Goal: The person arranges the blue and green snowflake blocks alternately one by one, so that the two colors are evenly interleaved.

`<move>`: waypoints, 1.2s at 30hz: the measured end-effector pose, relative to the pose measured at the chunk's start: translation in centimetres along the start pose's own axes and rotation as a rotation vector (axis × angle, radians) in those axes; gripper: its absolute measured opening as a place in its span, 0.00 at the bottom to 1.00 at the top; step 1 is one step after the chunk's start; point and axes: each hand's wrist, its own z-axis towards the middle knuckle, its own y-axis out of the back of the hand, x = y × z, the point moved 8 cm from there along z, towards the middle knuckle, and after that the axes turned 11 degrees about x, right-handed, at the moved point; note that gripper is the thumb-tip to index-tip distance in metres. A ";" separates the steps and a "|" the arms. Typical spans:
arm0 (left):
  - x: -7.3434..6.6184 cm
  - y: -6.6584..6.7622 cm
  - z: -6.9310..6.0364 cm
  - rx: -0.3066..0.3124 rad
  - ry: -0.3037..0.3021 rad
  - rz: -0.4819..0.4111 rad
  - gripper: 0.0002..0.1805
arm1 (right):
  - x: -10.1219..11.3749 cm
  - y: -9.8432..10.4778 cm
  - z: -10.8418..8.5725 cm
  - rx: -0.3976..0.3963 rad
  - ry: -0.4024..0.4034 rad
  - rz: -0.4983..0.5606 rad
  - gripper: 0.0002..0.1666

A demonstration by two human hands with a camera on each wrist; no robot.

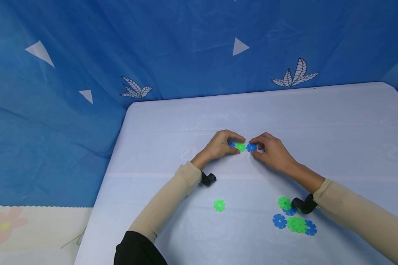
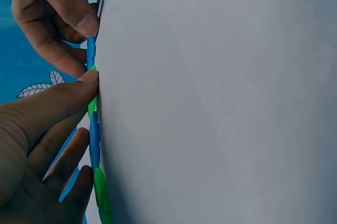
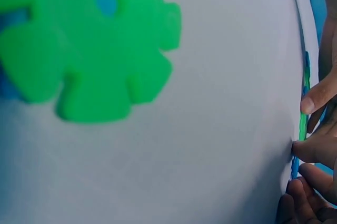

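Head view: short of the table's (image 1: 172,147) far edge, we watch the left hand (image 1: 220,145) pinch a green disc (image 1: 240,147), the right hand (image 1: 273,151) a blue disc (image 1: 251,147) beside it. Left wrist: we see a row of discs (image 2: 95,139) edge-on. Right wrist: another green disc (image 3: 100,55) fills our near corner.

Your left hand (image 1: 220,144) and right hand (image 1: 272,152) span at least two blue discs (image 1: 249,148), two green discs (image 1: 240,148). Nearer you than both lie three blue (image 1: 280,223), apparently four green (image 1: 219,208).
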 end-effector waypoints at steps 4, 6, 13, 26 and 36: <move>0.0 0.0 0.1 -0.002 0.000 0.000 0.22 | 0.0 0.0 0.1 0.013 -0.009 -0.005 0.21; 0.0 0.0 0.1 -0.001 -0.001 0.001 0.22 | 0.0 0.0 0.0 0.015 -0.013 -0.008 0.21; -0.1 0.1 0.0 -0.003 0.002 0.010 0.22 | 0.0 0.0 0.1 0.005 -0.017 -0.007 0.20; -0.1 -0.1 0.0 0.000 0.000 0.029 0.22 | -0.1 0.1 -0.1 0.047 -0.007 -0.011 0.24; -0.1 0.0 0.0 0.005 -0.007 0.033 0.23 | 1.5 -0.5 -2.6 0.092 0.046 -0.191 0.19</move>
